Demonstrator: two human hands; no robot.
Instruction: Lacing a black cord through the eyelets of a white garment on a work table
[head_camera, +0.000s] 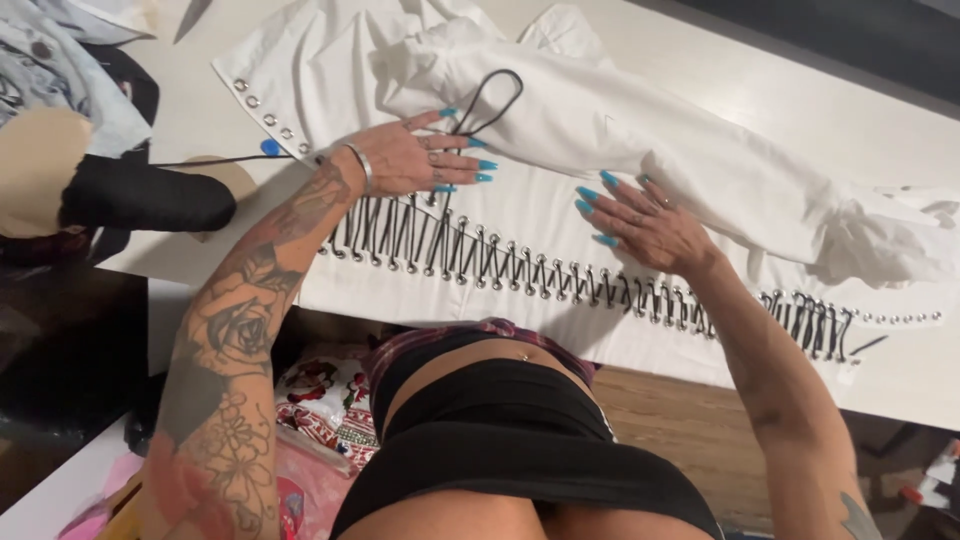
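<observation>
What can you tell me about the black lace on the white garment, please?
The black lace is a thin, round cord, threaded in a zigzag through two rows of metal eyelets along the white garment, which lies flat on the pale table. Near the left end it is looser, with longer crossings. One free loop rises over the cloth, where the left hand touches it. The right hand rests on the cloth just above the lacing.

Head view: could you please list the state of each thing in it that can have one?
White garment: spread flat on the table, sleeve folded across it.
Black lacing: threaded zigzag through most of the metal eyelets.
Lace loop: slack, lying on the sleeve at the left hand's fingertips.
Upper eyelets: unlaced.
Left hand: open, resting flat on the fabric.
Right hand: open, fingers spread, pressing the fabric.
</observation>
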